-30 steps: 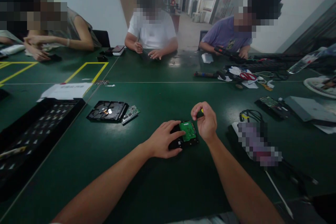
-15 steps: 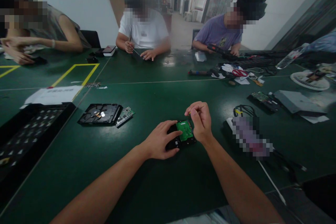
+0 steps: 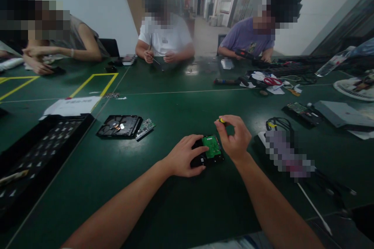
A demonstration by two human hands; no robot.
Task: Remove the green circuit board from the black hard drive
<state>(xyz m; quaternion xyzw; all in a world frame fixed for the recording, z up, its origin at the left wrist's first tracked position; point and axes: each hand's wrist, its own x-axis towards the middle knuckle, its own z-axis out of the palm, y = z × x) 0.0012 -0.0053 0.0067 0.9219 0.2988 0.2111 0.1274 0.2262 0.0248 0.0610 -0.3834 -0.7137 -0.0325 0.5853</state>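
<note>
A hard drive with a green circuit board facing up lies flat on the table before me. My left hand spans its left part, thumb at the near edge and fingers across the top and far edge, gripping it. Just beyond the drive's right side, my right hand pinches a small screwdriver between thumb and forefinger. Only its yellow-and-black handle end shows; the fingers hide the rest, and whether its tip touches the board cannot be seen.
Left of my hands lie another hard drive and a loose circuit board. A black tray stands farther left. To the right are a blurred pack, cables and a grey metal case. Several people work across the table.
My right hand has turned and opened out slightly, so the screwdriver's yellow end now shows more clearly. My left hand stays on the drive. The whole view has shifted a little.
</note>
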